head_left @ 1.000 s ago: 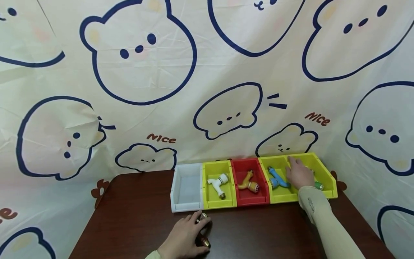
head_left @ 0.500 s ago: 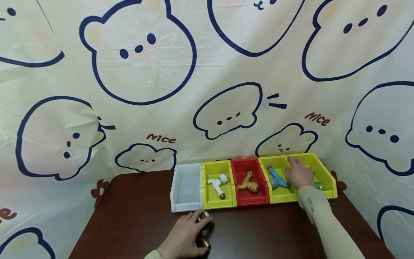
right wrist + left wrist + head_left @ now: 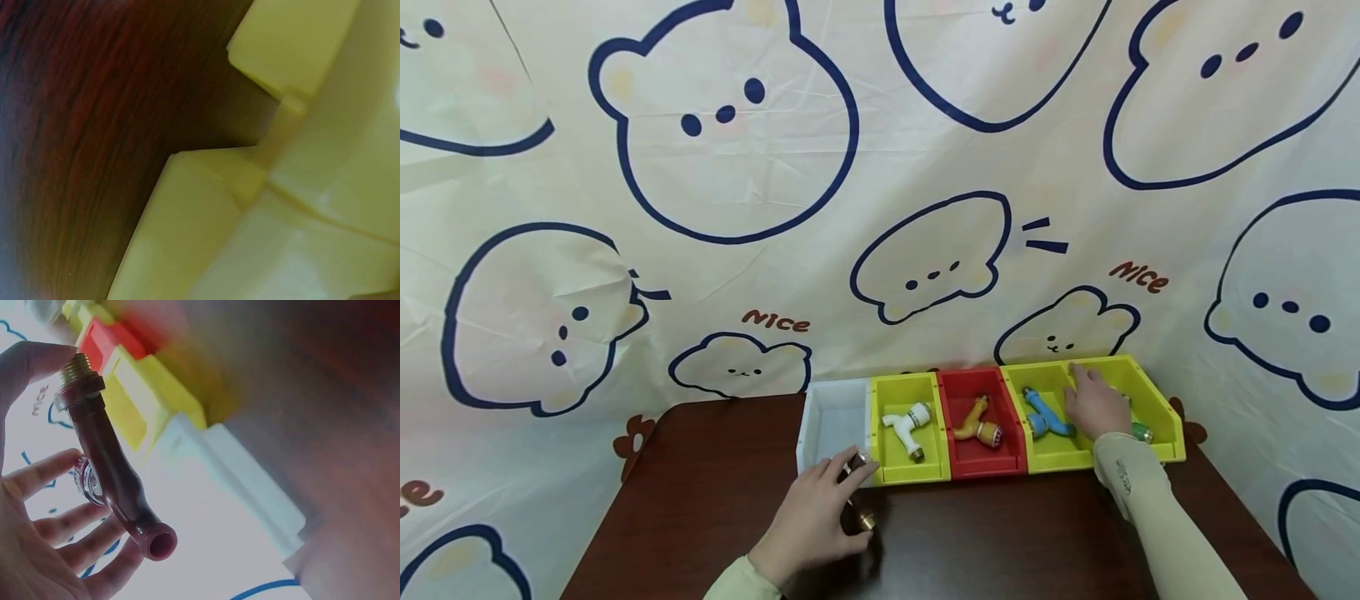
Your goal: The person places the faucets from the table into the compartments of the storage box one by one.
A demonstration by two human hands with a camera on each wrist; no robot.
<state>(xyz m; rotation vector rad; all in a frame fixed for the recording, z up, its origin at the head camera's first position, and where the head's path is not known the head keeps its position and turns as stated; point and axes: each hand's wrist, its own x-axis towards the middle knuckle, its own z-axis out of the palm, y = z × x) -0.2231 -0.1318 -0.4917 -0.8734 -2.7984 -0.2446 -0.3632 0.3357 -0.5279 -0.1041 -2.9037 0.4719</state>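
Note:
My left hand (image 3: 812,521) holds a dark red-brown tap (image 3: 112,462) with a brass thread, thumb at the threaded end and fingers at its knob side. In the head view the tap is mostly hidden behind the fingers, close to the front of the white bin (image 3: 838,417). Far to the right, my right hand (image 3: 1097,404) rests over the divider between two yellow bins (image 3: 1060,462). Its lower fingers are hidden. Beside it lie a blue tap (image 3: 1042,414) on the left and a partly covered green tap (image 3: 1141,432) on the right.
A white tap (image 3: 907,427) lies in a yellow bin (image 3: 887,475), and an orange-yellow tap (image 3: 979,427) in the red bin (image 3: 955,400). The joined bins stand in a row along the back of the dark wooden table (image 3: 700,500), against a printed cloth (image 3: 730,183).
My left hand has lifted the dark tap from the table and moved it forward, towards the white bin. My right hand stays on the yellow bins.

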